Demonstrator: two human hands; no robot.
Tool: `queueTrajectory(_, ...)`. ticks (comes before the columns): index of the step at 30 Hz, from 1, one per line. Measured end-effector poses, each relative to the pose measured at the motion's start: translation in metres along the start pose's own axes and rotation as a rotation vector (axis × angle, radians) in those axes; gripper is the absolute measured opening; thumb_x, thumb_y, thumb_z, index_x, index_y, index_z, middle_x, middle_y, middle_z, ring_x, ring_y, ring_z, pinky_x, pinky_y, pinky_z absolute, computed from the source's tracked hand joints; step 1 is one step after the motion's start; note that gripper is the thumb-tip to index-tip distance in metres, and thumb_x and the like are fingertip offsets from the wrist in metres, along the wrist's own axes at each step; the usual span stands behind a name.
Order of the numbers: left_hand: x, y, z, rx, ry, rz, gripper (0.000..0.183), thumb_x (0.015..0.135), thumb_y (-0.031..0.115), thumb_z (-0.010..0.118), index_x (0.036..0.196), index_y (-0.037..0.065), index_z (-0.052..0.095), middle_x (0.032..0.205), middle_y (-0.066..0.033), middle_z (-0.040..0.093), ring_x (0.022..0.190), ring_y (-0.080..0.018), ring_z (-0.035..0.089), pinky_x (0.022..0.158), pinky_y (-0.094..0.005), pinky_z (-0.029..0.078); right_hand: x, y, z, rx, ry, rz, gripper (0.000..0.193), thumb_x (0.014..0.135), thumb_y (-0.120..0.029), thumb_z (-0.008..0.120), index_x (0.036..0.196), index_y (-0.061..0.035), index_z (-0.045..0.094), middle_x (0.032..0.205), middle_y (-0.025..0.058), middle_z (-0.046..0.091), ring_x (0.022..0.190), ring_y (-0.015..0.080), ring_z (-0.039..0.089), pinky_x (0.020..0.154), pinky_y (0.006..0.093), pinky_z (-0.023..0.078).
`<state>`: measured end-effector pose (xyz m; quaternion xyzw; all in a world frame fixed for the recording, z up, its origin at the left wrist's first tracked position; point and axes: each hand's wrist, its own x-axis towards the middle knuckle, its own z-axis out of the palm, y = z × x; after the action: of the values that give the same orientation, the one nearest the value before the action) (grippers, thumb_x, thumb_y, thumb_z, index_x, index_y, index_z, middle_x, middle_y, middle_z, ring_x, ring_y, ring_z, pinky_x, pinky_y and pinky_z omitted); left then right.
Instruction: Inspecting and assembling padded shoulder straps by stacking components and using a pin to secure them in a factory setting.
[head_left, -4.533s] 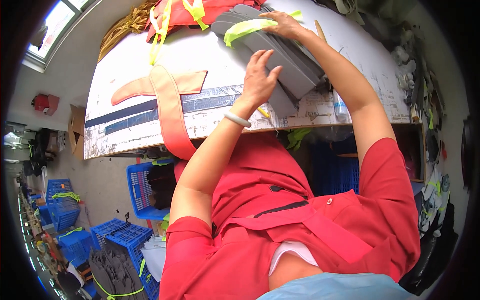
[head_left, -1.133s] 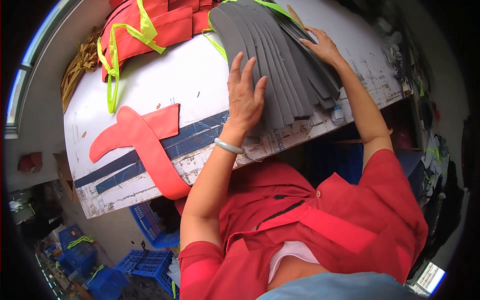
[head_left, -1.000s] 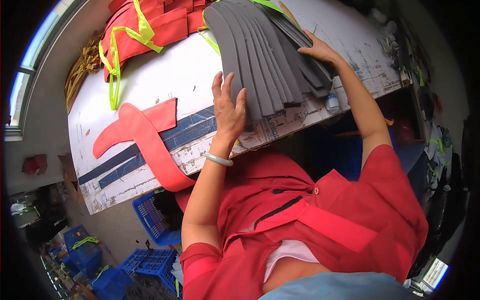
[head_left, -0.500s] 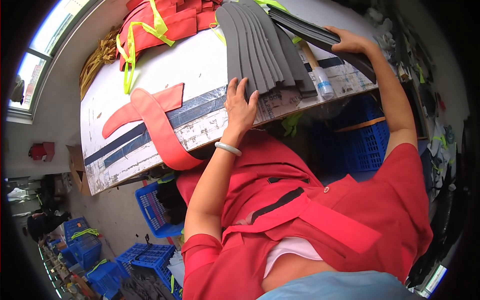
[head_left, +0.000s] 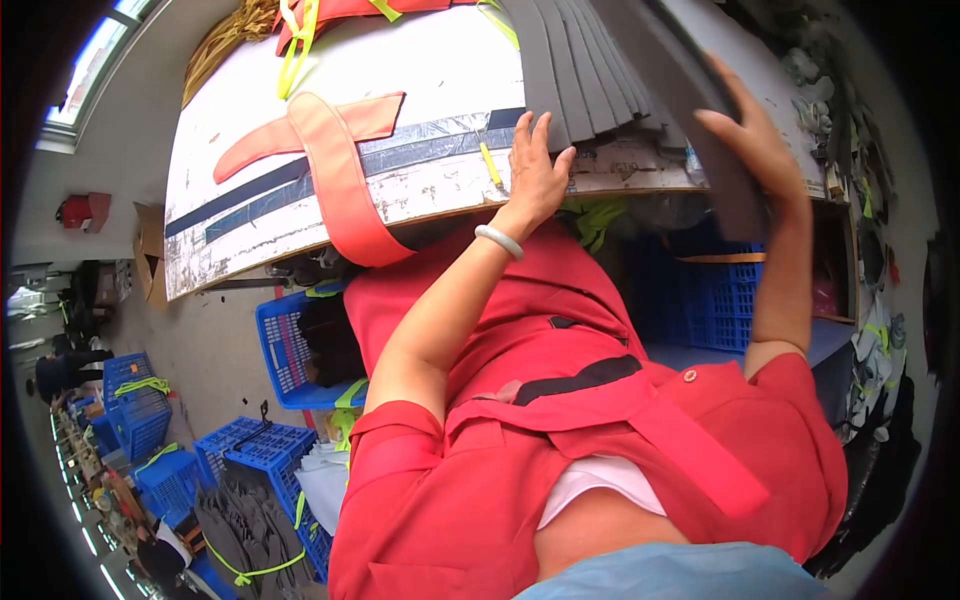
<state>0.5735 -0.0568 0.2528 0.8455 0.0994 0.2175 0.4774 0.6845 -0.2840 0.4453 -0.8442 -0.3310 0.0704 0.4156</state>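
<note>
- Head view, hands: 2 seen, well apart from each other.
- Left hand (head_left: 541, 170): 1 empty hand, fingers spread, at the lower left end of the fanned grey strips (head_left: 580, 80); contact with the nearest strip looks likely, not certain. 1 pale bracelet (head_left: 500, 241) on its wrist.
- Right hand (head_left: 757, 140): 1, motion-blurred, thumb apart from the fingers, against a blurred group of dark grey strips (head_left: 668, 75); cannot tell whether it is clamped on them. Count within this group not readable; its lower end reaches past the table edge.
- Fanned grey strips: at least 5 overlapping, lying on the far part of the table (head_left: 440, 85), to the right of its middle; exact number hidden by the overlap.
- Coral bands (head_left: 335, 170): 2 visible lengths, crossed, left of the left hand; the upper one curves over the near table edge.
- Dark blue bands (head_left: 240, 195): 2 long, on the tabletop, running beneath the coral.
- Yellow tool (head_left: 491, 165): 1, slim, just left of the left hand.
- Blue crates (head_left: 265, 330): at least 4, below and beside the table.
- Tied grey bundle (head_left: 245, 525): 1, lower left, with 1 yellow-green tie.
</note>
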Motion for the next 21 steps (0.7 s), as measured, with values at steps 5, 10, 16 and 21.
queueTrajectory(5, -0.044, 0.004, -0.033, 0.130, -0.028, 0.131, 0.048, 0.084, 0.014, 0.065, 0.129, 0.006, 0.049, 0.141, -0.0209, 0.036, 0.127, -0.0395, 0.038, 0.106, -0.0465, 0.031, 0.078, -0.031, 0.150, -0.385, 0.149, 0.045, 0.078, 0.079, -0.040, 0.064, 0.147, -0.0216, 0.031, 0.138, 0.0181, 0.050, 0.119, 0.0388, 0.052, 0.100, 0.0441, 0.041)
queueTrajectory(10, -0.102, -0.026, -0.097, -0.028, -0.009, 0.120, 0.031, 0.083, 0.005, 0.065, 0.114, 0.006, 0.061, 0.121, -0.0144, 0.055, 0.105, -0.0299, 0.057, 0.090, -0.0383, 0.046, 0.105, 0.005, 0.247, -0.755, 0.173, 0.061, 0.064, 0.083, -0.037, 0.063, 0.142, -0.0265, 0.042, 0.149, 0.0131, 0.036, 0.125, 0.0356, 0.047, 0.103, 0.0492, 0.033)
queueTrajectory(16, -0.156, -0.118, -0.201, 0.088, 0.718, -0.381, 0.043, 0.085, 0.010, 0.070, 0.122, -0.001, 0.052, 0.120, -0.0121, 0.055, 0.100, -0.0215, 0.060, 0.088, -0.0323, 0.048, 0.120, 0.012, 0.235, -0.879, 0.053, 0.051, 0.055, 0.084, -0.040, 0.064, 0.136, -0.0265, 0.051, 0.138, 0.0118, 0.050, 0.124, 0.0308, 0.048, 0.104, 0.0458, 0.032)
queueTrajectory(21, -0.151, -0.148, -0.213, -0.638, 0.290, -0.596, 0.033, 0.088, 0.015, 0.069, 0.113, -0.004, 0.059, 0.103, -0.0098, 0.067, 0.092, -0.0162, 0.064, 0.083, -0.0293, 0.051, 0.123, -0.038, 0.224, -0.591, 0.222, -0.151, 0.061, 0.077, -0.039, 0.071, 0.133, -0.0224, 0.053, 0.129, 0.0165, 0.056, 0.118, 0.0337, 0.053, 0.101, 0.0457, 0.039)
